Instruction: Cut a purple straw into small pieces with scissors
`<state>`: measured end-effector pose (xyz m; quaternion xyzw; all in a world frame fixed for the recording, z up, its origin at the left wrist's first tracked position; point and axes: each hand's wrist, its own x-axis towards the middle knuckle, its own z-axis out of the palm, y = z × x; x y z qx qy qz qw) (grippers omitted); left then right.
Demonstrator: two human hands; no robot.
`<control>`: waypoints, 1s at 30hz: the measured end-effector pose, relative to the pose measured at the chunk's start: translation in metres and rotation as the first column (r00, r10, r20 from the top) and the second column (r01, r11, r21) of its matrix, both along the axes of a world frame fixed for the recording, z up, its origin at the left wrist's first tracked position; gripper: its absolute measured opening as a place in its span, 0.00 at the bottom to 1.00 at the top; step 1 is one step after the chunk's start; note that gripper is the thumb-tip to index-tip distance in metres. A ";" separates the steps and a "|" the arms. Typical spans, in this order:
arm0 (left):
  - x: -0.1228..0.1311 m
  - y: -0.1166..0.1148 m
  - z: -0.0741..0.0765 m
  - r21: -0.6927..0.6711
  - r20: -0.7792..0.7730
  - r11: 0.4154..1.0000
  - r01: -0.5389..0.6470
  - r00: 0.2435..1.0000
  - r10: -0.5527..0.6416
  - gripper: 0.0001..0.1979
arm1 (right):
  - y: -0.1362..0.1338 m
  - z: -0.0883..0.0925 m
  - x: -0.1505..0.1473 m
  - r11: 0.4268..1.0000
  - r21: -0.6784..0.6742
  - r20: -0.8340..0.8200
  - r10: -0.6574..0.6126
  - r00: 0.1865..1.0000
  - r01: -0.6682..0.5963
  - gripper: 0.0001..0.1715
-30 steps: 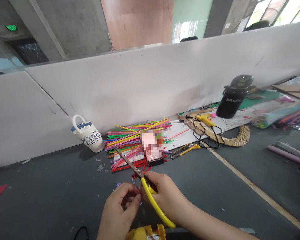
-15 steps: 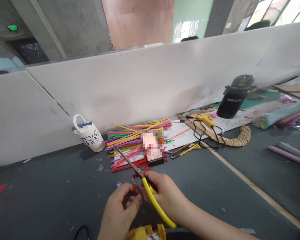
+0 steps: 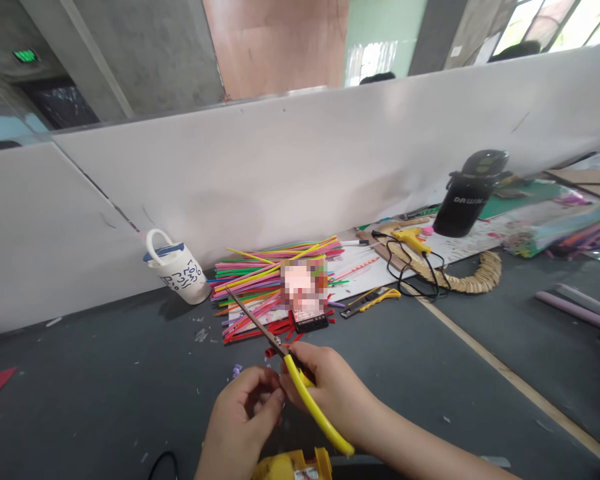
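My right hand grips yellow-handled scissors, their blades together and pointing up and to the left. Close beside it, my left hand is closed, thumb and fingers pinched together near the right fingertips. Whatever lies in that pinch is mostly hidden; only a tiny pale purple bit shows. Just beyond the hands are small purple scraps and a red rolled piece. The blade tips reach in front of a pile of colourful pipe cleaners, on which a phone with a partly blurred screen rests.
A white cup stands left of the pile. To the right lie a yellow utility knife, a corded yellow glue gun, and a curved tan strip. A black bottle stands behind. Below my hands is a yellow object.
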<state>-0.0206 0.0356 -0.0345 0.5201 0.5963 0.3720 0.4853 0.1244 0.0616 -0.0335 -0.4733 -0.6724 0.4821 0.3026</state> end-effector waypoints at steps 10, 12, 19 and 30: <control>0.003 -0.002 -0.001 -0.108 0.215 0.992 -0.069 0.972 0.091 0.10 | 0.000 0.002 0.001 1.000 0.001 -0.008 0.008 1.000 -0.008 0.03; 0.002 -0.002 -0.001 -0.118 0.216 0.991 -0.062 0.973 0.087 0.12 | 0.000 0.002 0.001 1.000 0.004 -0.010 0.013 1.000 -0.012 0.03; 0.000 0.001 0.001 -0.094 0.171 0.996 -0.008 0.985 0.024 0.12 | 0.000 0.006 0.002 0.999 0.022 -0.029 0.028 0.999 -0.028 0.03; -0.005 0.002 0.033 0.033 0.218 0.970 -0.242 0.949 0.229 0.08 | 0.000 0.026 0.017 0.983 0.182 0.164 -0.003 0.986 -0.027 0.16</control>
